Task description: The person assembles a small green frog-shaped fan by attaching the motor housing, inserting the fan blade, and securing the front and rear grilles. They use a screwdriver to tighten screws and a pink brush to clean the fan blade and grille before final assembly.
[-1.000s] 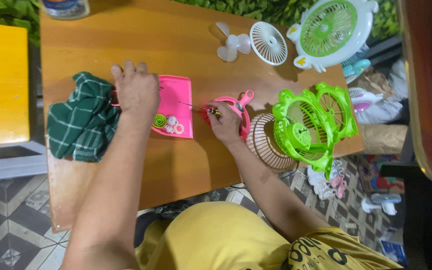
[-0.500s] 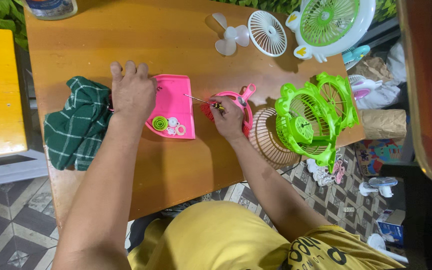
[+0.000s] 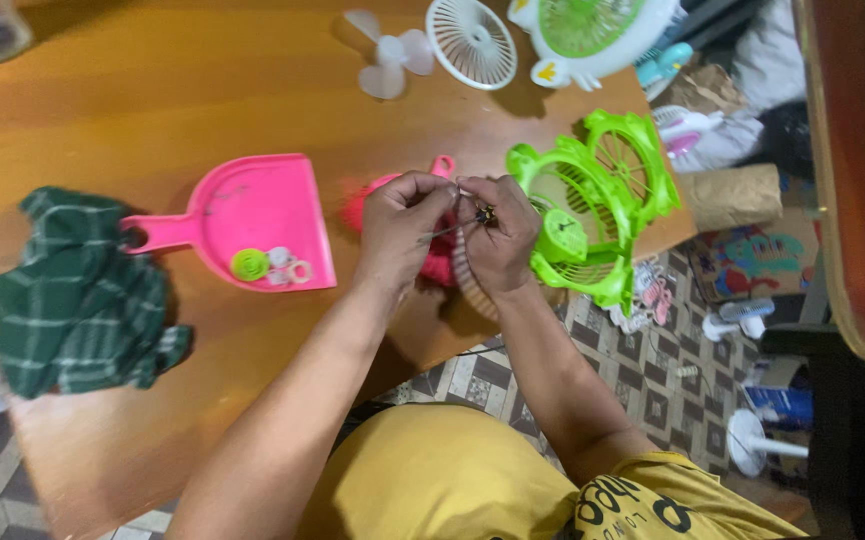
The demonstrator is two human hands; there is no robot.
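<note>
we have both hands brought together over the near edge of the bench [image 3: 202,90]. the left hand [image 3: 402,225] is curled with its fingertips pinched on a thin metal rod, and the right hand [image 3: 502,240] is closed round a small dark part [image 3: 483,213] at the rod's end (too small and blurred to say just what it is). the two hands touch at the fingertips, right above a pink fan piece [image 3: 432,200] that lies mostly hidden under them.

to do this step well, we judge that we should keep both wrists low, near the bench, so the pinch does not wander, and keep the small part square to the rod, not tilted. a light grip looks wiser than a hard one, since so slim a rod would likely bend or slip.

the pink dustpan [image 3: 252,225] lies just to the left, holding a green knob [image 3: 249,264] and small white rings [image 3: 289,266]; anything loose is best dropped there, not on the bare wood. the green fan cage [image 3: 602,200] stands just beside the right hand, so we mind our elbow. a green checked cloth [image 3: 72,300] lies farther left.
</note>
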